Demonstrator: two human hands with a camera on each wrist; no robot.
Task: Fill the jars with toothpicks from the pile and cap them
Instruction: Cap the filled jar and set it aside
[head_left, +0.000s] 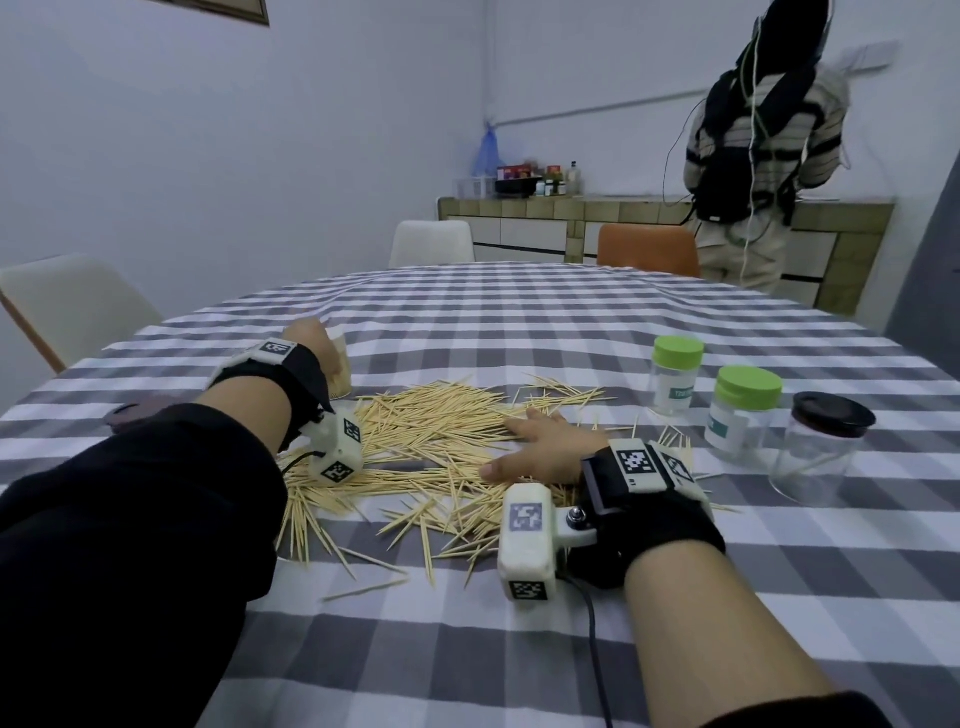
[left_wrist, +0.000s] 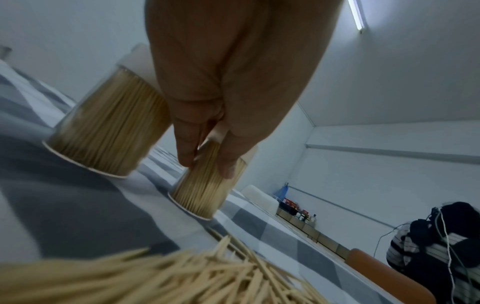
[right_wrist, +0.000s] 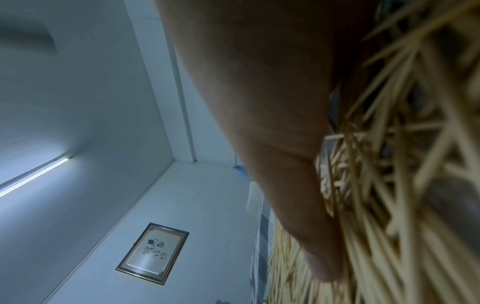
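Now the left hand (left_wrist: 221, 86) clamps a filled toothpick jar (left_wrist: 207, 185); right hand (head_left: 540, 452), fingers spread, presses the light, slippery toothpick pile (head_left: 431, 441).

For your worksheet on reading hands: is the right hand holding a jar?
No, the right hand lies flat on the toothpick pile, holding no jar.

Matt wooden toothpicks (head_left: 426, 447), clear glossy plastic jars (head_left: 673, 387), checked cloth tablecloth (head_left: 519, 322)
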